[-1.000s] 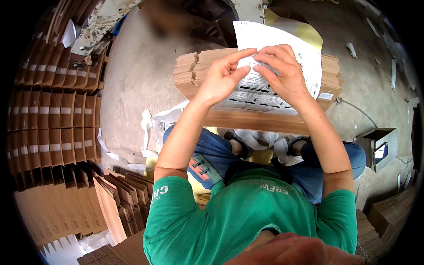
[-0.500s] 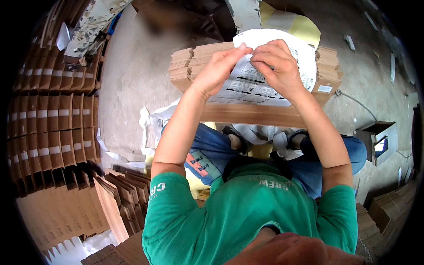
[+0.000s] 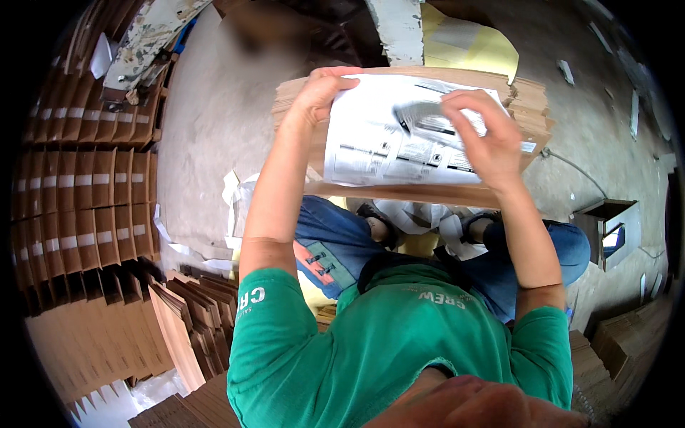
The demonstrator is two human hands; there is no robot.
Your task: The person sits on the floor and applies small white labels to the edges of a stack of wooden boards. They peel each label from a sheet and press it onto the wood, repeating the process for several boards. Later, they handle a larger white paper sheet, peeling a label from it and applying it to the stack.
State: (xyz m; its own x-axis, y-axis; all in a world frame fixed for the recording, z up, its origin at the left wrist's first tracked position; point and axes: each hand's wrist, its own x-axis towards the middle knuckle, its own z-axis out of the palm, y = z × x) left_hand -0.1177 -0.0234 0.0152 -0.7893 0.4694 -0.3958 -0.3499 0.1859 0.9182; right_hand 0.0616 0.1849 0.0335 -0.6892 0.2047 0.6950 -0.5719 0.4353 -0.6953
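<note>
A white sheet (image 3: 357, 146) printed with dark text blocks and small symbols lies over a stack of flat, wood-coloured cardboard (image 3: 531, 118) in front of me. My left hand (image 3: 322, 94) grips the sheet's upper left corner, the thumb on top of it. Over the sheet's right part, my right hand (image 3: 489, 135) is closed in a pinch. From its fingertips a curved printed label (image 3: 427, 123), smeared by motion, extends to the left above the sheet. Whether the label is still joined to the sheet I cannot tell.
Rows of upright brown cardboard dividers (image 3: 82, 178) stand at the left, with folded cardboard pieces (image 3: 200, 321) below them. Yellow paper (image 3: 467, 43) lies beyond the stack. White paper scraps (image 3: 414, 214) litter the floor by my feet. A grey box (image 3: 617, 232) sits at the right.
My hands have drawn apart: the left moved left to the sheet's corner, the right moved right and nearer. The sheet now lies flatter, farther left, and a curved label shows at my right fingertips.
</note>
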